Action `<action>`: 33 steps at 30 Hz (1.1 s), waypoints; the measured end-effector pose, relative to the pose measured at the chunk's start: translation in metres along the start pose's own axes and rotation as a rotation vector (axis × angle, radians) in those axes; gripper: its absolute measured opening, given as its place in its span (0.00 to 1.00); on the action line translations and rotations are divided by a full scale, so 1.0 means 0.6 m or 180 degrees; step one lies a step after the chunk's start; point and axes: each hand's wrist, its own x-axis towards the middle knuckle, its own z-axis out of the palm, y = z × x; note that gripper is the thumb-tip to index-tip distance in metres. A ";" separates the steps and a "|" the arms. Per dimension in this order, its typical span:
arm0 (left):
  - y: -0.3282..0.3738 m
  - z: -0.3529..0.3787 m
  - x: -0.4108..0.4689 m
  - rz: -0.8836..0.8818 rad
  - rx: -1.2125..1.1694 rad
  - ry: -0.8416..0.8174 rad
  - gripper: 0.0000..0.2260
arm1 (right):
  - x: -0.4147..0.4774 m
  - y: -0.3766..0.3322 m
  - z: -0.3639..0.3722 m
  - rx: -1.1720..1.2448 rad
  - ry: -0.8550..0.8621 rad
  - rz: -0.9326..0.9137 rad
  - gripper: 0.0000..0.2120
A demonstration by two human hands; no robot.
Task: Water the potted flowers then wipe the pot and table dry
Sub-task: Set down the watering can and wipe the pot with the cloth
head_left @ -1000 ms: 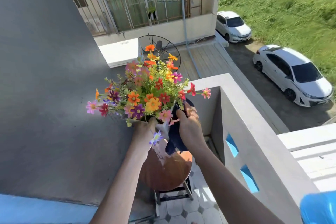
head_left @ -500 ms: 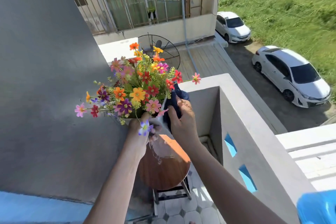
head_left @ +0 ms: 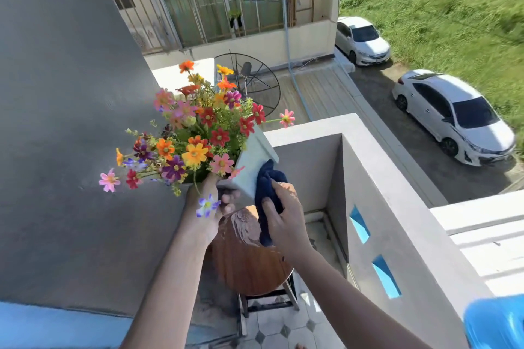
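In the middle of the frame, above a round wooden worktop (head_left: pixel 249 266) whose near surface gleams wet, a pale square pot (head_left: pixel 252 164) is held aloft and tipped toward the left, so its spray of many-coloured flowers (head_left: pixel 198 133) leans over the grey wall (head_left: pixel 65 122) in the left half of the frame. The balcony parapet (head_left: pixel 377 178) runs down the right side. The left hand (head_left: pixel 207 212) grips the pot from below, its fingers (head_left: pixel 229 202) clenched around the lower corner, a small purple bloom lying across its knuckles. The right hand (head_left: pixel 283 221), just right of the pot, has its fingers (head_left: pixel 268 207) closed on a dark blue cloth (head_left: pixel 268 187), which is pressed against the pot's right face just under the rim and hangs down toward the worktop.
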 end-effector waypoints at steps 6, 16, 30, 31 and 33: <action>-0.007 0.012 -0.010 0.0212 0.0506 -0.0017 0.21 | 0.023 -0.067 0.014 0.0553 0.0298 -0.0370 0.17; -0.015 -0.015 -0.007 0.0047 0.0465 -0.0308 0.12 | 0.137 -0.039 -0.020 0.0277 0.0644 -0.0152 0.22; 0.001 0.010 0.004 0.0228 0.0248 -0.0013 0.10 | 0.046 -0.021 -0.014 0.0338 -0.0373 -0.0520 0.11; 0.003 0.015 0.001 0.0247 0.0258 -0.0001 0.10 | 0.042 -0.030 -0.013 0.0365 -0.0349 -0.0582 0.11; 0.006 0.019 -0.003 0.0308 0.0284 -0.0001 0.11 | 0.037 -0.049 -0.007 0.0586 -0.0297 -0.0544 0.12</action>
